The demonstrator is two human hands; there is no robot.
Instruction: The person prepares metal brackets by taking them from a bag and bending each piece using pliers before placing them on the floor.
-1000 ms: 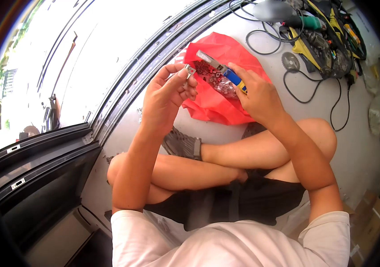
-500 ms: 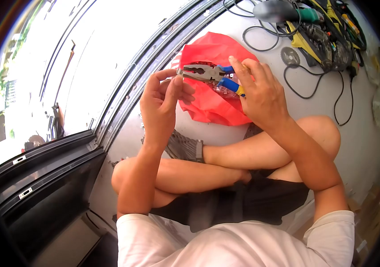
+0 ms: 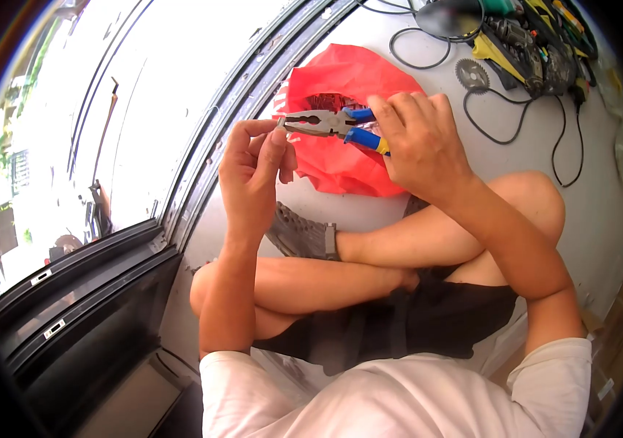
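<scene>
My right hand (image 3: 422, 142) is wrapped round the blue and yellow handles of a pair of pliers (image 3: 326, 123), whose jaws point left. Between thumb and forefinger, my left hand (image 3: 253, 164) pinches a small metal piece (image 3: 281, 123) at the tip of the jaws. What kind of piece it is, I cannot make out. Just beneath the pliers lies a red bag (image 3: 355, 69) on the floor, its mouth open around small reddish contents that are too small to name.
Black window or door track frames (image 3: 202, 157) run diagonally on the left. A circular saw blade (image 3: 472, 75), power tools (image 3: 523, 55) and looping black cables lie at upper right. My crossed legs (image 3: 311, 288) are below my hands. Cardboard (image 3: 621, 328) stands at lower right.
Both hands and the pliers have shifted slightly left in view. The jaws now meet the small metal piece and look more closed than before. The whole view has moved a little.
</scene>
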